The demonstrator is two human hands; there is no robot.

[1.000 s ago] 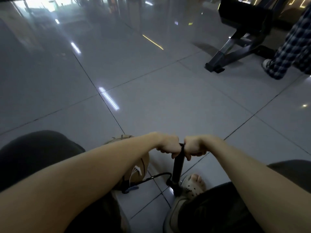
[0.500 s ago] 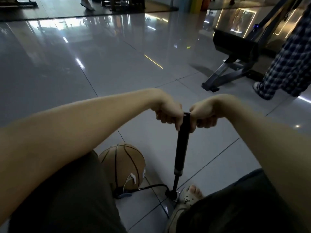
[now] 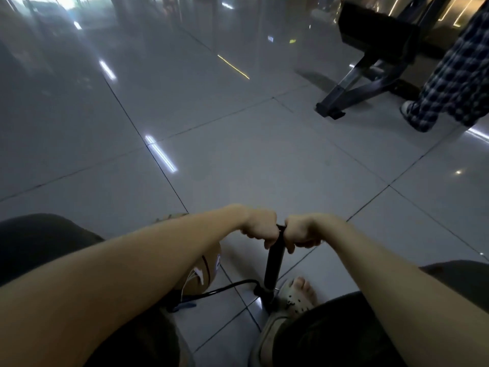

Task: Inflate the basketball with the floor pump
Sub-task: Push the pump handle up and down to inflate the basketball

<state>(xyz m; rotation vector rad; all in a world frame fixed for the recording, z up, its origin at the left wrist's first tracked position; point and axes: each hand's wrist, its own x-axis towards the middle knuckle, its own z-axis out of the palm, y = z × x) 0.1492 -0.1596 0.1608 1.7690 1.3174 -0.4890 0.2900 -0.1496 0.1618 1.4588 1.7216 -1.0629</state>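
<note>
A black floor pump (image 3: 274, 263) stands upright on the tiled floor, its base beside my sandalled foot (image 3: 296, 295). My left hand (image 3: 260, 229) grips the left side of the pump handle and my right hand (image 3: 300, 233) grips the right side, with the handle low on the barrel. A black hose (image 3: 227, 287) runs from the pump base left to the brown basketball (image 3: 205, 274), which lies on the floor mostly hidden behind my left forearm.
My knees in dark shorts fill the lower left and lower right. A black gym bench frame (image 3: 352, 86) stands at the back right, beside a person's leg in checked trousers (image 3: 449, 83). Glossy grey tiles stretch ahead.
Half a second ago the handle was raised high with the ball in plain view. Both hands have pushed the handle down, and my left forearm now covers most of the ball.
</note>
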